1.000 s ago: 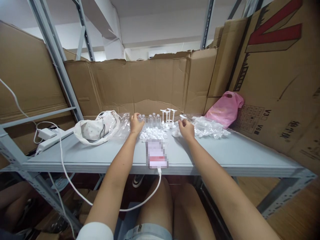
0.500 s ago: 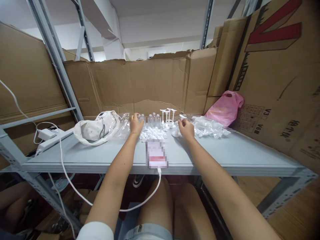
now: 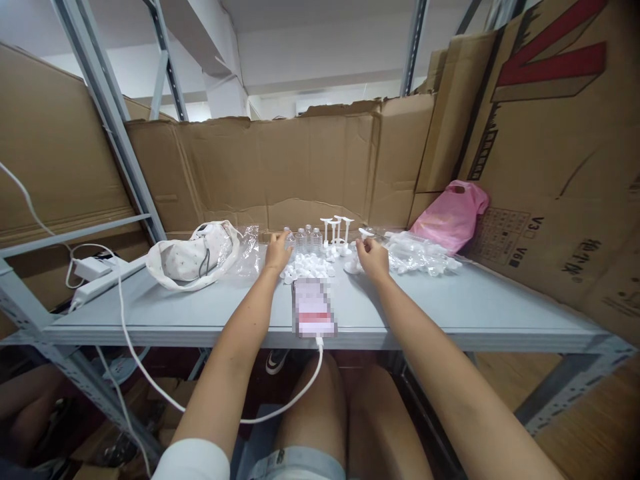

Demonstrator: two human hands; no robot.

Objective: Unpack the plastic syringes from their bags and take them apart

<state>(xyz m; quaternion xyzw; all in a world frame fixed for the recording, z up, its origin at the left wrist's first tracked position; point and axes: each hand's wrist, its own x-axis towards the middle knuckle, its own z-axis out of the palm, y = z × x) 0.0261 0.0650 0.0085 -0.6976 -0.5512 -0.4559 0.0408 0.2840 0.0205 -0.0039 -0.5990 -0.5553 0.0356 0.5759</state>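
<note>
My left hand (image 3: pixel 278 252) reaches over a pile of small white caps (image 3: pixel 306 267), fingers curled down at the left end of a row of tiny clear bottles (image 3: pixel 306 238); what it grips is hidden. My right hand (image 3: pixel 373 257) is closed in a pinch on a small white plastic piece (image 3: pixel 366 234), beside white pump stems (image 3: pixel 336 232) standing upright. A phone (image 3: pixel 313 307) with a white cable lies at the table's near edge between my arms.
A grey metal table (image 3: pixel 450 307) is walled in by cardboard sheets (image 3: pixel 300 167). A white fabric pouch (image 3: pixel 193 257) lies left, a clear bag of plastic parts (image 3: pixel 417 253) and a pink bag (image 3: pixel 453 213) right. A power strip (image 3: pixel 95 283) sits far left.
My left hand has slid a little to the right and down, from the left bottle toward the cap pile. My right hand has stayed in place.
</note>
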